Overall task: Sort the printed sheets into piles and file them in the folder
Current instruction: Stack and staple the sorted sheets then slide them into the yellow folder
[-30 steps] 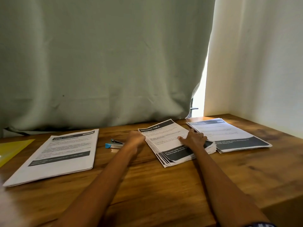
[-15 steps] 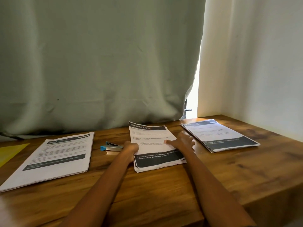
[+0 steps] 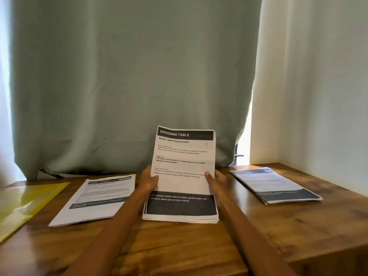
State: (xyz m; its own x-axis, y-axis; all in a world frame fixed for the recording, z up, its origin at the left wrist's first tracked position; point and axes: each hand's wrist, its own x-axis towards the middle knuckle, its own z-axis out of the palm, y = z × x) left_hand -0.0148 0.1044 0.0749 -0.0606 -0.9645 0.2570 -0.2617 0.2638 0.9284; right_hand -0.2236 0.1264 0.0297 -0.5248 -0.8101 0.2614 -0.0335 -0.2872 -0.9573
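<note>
Middle stack now stands upright, long axis 12-to-6, bottom edge on table; left hand and right hand clamp its side edges, equally near.

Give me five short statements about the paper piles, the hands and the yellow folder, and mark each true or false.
1. Both hands, left hand and right hand, hold the middle stack of printed sheets upright. True.
2. Its top sheet is headed "Dressing Table". True.
3. The yellow plastic folder lies at the table's right edge. False: it lies at the left.
4. Two other paper piles, left pile and right pile, lie flat. True.
5. The left pile lies on the folder. False: beside it.
</note>
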